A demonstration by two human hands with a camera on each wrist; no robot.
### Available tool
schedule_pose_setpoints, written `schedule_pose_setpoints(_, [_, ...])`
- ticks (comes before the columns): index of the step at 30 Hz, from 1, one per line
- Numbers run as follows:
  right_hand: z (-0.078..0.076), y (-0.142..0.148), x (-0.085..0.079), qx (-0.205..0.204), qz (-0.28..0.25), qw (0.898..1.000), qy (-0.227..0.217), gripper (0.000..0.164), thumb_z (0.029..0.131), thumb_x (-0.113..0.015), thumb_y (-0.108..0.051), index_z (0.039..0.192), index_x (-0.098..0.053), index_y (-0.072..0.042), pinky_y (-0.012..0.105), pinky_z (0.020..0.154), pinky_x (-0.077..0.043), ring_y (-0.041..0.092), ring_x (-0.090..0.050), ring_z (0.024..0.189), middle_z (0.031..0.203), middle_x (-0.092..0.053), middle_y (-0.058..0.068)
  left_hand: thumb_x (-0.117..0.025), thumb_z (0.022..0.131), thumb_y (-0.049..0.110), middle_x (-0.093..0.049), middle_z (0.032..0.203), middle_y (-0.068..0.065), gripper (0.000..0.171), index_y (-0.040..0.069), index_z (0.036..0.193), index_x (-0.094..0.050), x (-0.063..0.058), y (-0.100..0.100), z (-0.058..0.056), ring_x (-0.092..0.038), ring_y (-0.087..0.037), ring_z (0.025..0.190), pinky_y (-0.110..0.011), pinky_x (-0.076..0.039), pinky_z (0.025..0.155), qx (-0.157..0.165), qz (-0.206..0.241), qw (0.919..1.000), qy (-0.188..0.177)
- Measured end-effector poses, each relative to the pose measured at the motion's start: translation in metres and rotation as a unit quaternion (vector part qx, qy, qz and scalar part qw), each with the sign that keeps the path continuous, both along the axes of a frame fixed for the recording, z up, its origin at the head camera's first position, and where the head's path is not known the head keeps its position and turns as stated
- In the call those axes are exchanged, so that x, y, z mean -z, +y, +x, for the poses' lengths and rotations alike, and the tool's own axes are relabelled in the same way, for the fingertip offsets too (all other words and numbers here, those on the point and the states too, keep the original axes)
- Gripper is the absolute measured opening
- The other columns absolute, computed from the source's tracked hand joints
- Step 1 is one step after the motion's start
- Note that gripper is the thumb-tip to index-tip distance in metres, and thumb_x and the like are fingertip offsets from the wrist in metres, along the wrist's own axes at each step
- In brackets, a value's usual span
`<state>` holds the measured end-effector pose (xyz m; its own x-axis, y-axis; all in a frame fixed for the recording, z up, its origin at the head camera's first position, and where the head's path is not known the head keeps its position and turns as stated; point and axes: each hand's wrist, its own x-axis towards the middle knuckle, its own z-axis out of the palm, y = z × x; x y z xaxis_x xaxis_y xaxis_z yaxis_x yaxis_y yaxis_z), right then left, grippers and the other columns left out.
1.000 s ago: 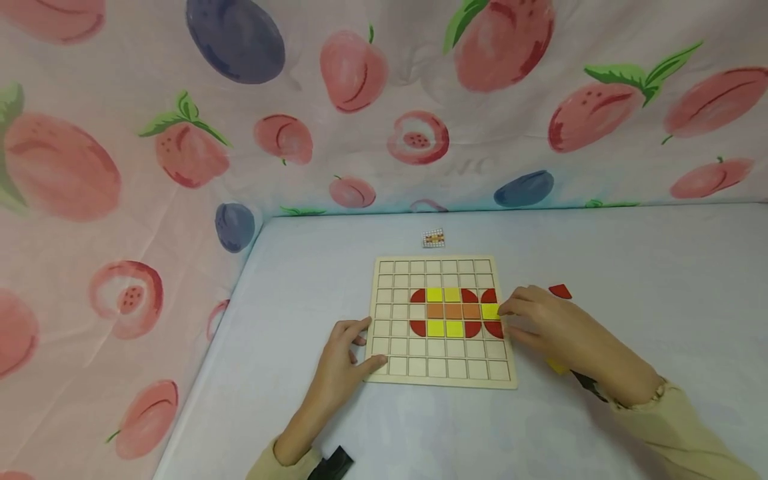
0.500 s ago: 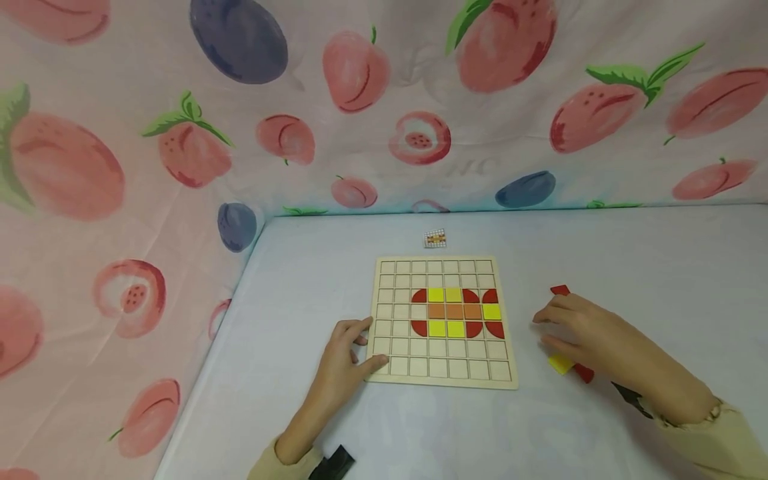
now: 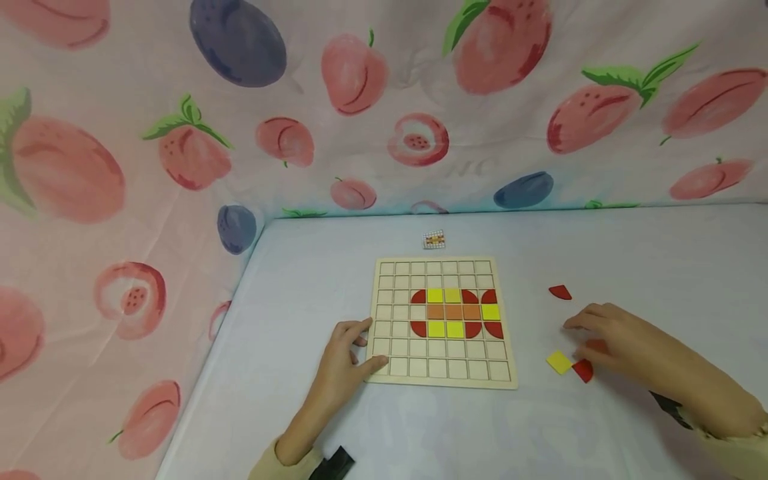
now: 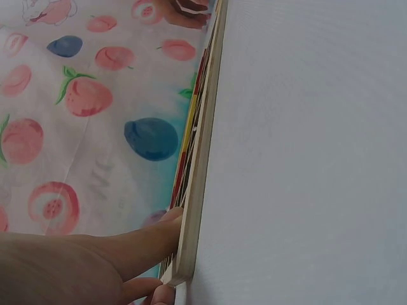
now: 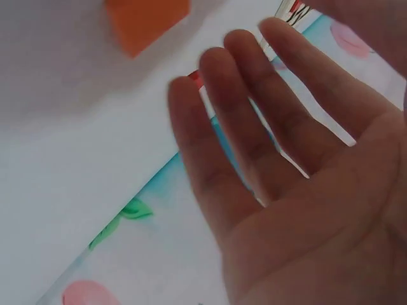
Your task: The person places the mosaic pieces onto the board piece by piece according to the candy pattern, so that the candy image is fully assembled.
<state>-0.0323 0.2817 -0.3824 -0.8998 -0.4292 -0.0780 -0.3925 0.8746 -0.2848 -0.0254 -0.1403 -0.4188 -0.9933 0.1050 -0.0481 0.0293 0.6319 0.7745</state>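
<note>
A pale wooden grid board [image 3: 420, 367] lies on the table with red, yellow and orange tiles in several of its squares. My left hand [image 3: 343, 360] holds its left side, thumb on the near corner and index finger at the edge; the left wrist view shows this board [image 4: 201, 152] edge-on. Over loose tiles to the right hovers my right hand [image 3: 624, 343], fingers extended. Below it lie a yellow square tile [image 3: 559, 363] and a red quarter-round tile [image 3: 583, 371]. An orange tile [image 5: 147, 22] shows beyond the fingertips in the right wrist view, partly hidden by the hand in the head view.
Farther back on the right lies another red quarter-round tile [image 3: 561, 292]. A small pattern card [image 3: 434, 239] with a printed grid sits behind the board. Fruit-printed cloth [image 3: 360, 153] walls the back and left of the white table.
My right hand has left the board's right edge and moved right over the loose tiles, uncovering the yellow and red ones. The left hand and board have stayed put.
</note>
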Motion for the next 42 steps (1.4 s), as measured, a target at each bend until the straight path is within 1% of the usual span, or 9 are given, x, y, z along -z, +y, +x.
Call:
schedule_pose_setpoints(6, [0.001,0.012,0.006,0.004,0.02,1.0,-0.019,0.03,0.076,-0.085,-0.019,0.102,-0.073,-0.009,0.046,0.081,-0.055,0.021,-0.059,0.091,0.099,-0.064,-0.001,-0.084,0.08,0.017,-0.053,0.123,-0.009,0.066,0.003,0.138,-0.056,0.0,0.0,0.0,-0.045,-0.013,0.077,-0.021,-0.041,0.065,0.002,-0.001,1.0,0.004])
schedule_pose_setpoints(10, [0.002,0.018,0.008,0.0,0.017,1.0,-0.016,0.027,0.077,-0.084,-0.016,0.101,-0.073,-0.012,0.043,0.081,-0.055,0.02,-0.058,0.092,0.099,-0.063,-0.005,-0.085,0.079,0.018,-0.054,0.122,-0.009,0.066,0.004,0.137,-0.057,0.001,0.0,0.0,-0.045,-0.013,0.076,-0.021,-0.041,0.065,0.0,-0.003,1.0,0.005])
schedule_pose_setpoints(16, [0.003,0.026,0.012,-0.01,-0.003,1.0,0.013,0.031,0.07,-0.087,-0.006,0.096,-0.072,-0.013,0.034,0.074,-0.055,0.016,-0.057,0.087,0.095,-0.06,-0.008,-0.085,0.079,0.018,-0.054,0.122,-0.008,0.066,0.004,0.137,-0.057,0.002,-0.001,0.001,-0.045,-0.013,0.076,-0.021,-0.041,0.065,-0.001,-0.001,1.0,0.005])
schedule_pose_setpoints(22, [0.003,0.026,0.015,-0.031,-0.02,0.998,0.058,0.036,0.065,-0.089,-0.004,0.084,-0.065,-0.022,0.023,0.064,-0.051,0.0,-0.046,0.076,0.083,-0.05,-0.016,-0.085,0.079,0.018,-0.053,0.124,-0.008,0.066,0.004,0.137,-0.057,0.001,-0.001,0.001,-0.046,-0.013,0.081,-0.021,-0.042,0.066,0.0,0.0,1.0,0.006])
schedule_pose_setpoints(26, [0.003,0.023,0.015,-0.03,-0.022,0.997,0.068,0.042,0.064,-0.09,-0.006,0.079,-0.057,-0.026,0.022,0.064,-0.05,-0.003,-0.046,0.075,0.079,-0.044,-0.018,-0.085,0.079,0.018,-0.053,0.124,-0.009,0.066,0.003,0.137,-0.056,0.001,-0.001,0.001,-0.046,-0.013,0.08,-0.021,-0.041,0.066,0.001,0.0,1.0,0.006])
schedule_pose_setpoints(33, [0.001,0.017,0.011,-0.026,-0.051,0.993,0.099,0.044,0.063,-0.09,-0.004,0.075,-0.055,-0.027,0.021,0.06,-0.049,-0.006,-0.047,0.069,0.074,-0.048,-0.023,-0.084,0.08,0.018,-0.053,0.124,-0.009,0.066,0.004,0.138,-0.056,0.001,-0.001,0.001,-0.045,-0.013,0.078,-0.021,-0.041,0.066,0.001,-0.001,1.0,0.003])
schedule_pose_setpoints(35, [-0.002,0.014,0.007,-0.02,-0.056,0.994,0.087,0.04,0.066,-0.089,-0.006,0.074,-0.056,-0.027,0.021,0.059,-0.048,-0.007,-0.045,0.067,0.073,-0.049,-0.023,-0.084,0.08,0.018,-0.053,0.124,-0.009,0.066,0.004,0.137,-0.057,0.001,-0.001,0.001,-0.045,-0.013,0.078,-0.021,-0.041,0.066,0.0,-0.002,1.0,0.003])
schedule_pose_setpoints(39, [-0.005,0.006,-0.003,0.005,-0.044,0.999,0.019,0.028,0.076,-0.085,-0.015,0.076,-0.059,-0.026,0.022,0.062,-0.049,-0.005,-0.047,0.068,0.073,-0.053,-0.021,-0.084,0.08,0.018,-0.053,0.123,-0.009,0.065,0.003,0.137,-0.057,0.0,-0.001,0.001,-0.045,-0.013,0.079,-0.021,-0.041,0.066,0.001,-0.004,1.0,0.005])
schedule_pose_setpoints(42, [-0.005,-0.002,-0.009,0.01,-0.042,0.999,0.004,0.025,0.078,-0.084,-0.016,0.079,-0.06,-0.025,0.022,0.063,-0.049,-0.004,-0.048,0.069,0.074,-0.054,-0.019,-0.084,0.08,0.018,-0.053,0.123,-0.009,0.065,0.003,0.137,-0.057,0.0,-0.001,0.001,-0.045,-0.013,0.078,-0.021,-0.041,0.066,0.002,-0.005,1.0,0.006])
